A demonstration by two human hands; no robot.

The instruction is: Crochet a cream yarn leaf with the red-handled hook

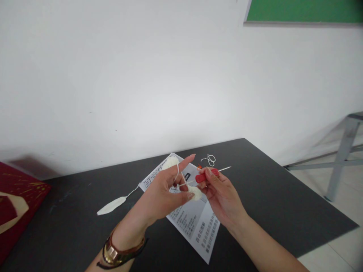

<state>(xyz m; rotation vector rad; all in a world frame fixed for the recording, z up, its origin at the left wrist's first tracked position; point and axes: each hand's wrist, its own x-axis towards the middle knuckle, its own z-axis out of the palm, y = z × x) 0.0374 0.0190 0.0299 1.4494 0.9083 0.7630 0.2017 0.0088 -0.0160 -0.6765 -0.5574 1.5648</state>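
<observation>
A small, round, cream-white crocheted piece [195, 193] sat pinched between the thumb and a lower finger of the left hand [167, 190], held in the air above the table rather than resting on it. A thin strand of cream-white yarn [178, 172] ran up from that pinch and looped over the extended left index finger, which pointed up and to the right. Just to the right of the pinch, the right hand [222, 196] was closed around the red plastic handle of a crochet hook [211, 173], its fingers wrapped over the handle so that only part of the red showed; the slim silver metal shaft stuck out beyond the fingers to the upper right, while the working end pointed left toward the crocheted piece, and whether it touched the piece could not be told. Directly below both grips lay a white printed instruction sheet [195, 226] with black text, flat on the dark grey tabletop [272, 196]. Behind the right hand's grip, a short loose curl of white cord [209, 159] lay on the table. Well to the left of the left hand's grip lay a flat, cream-white leaf-shaped piece [111, 206], with a thin strand trailing from it toward the sheet. A gold-coloured bracelet [115, 255] circled the left wrist. At the far left edge stood a dark red box [15, 200] with gold lines.
</observation>
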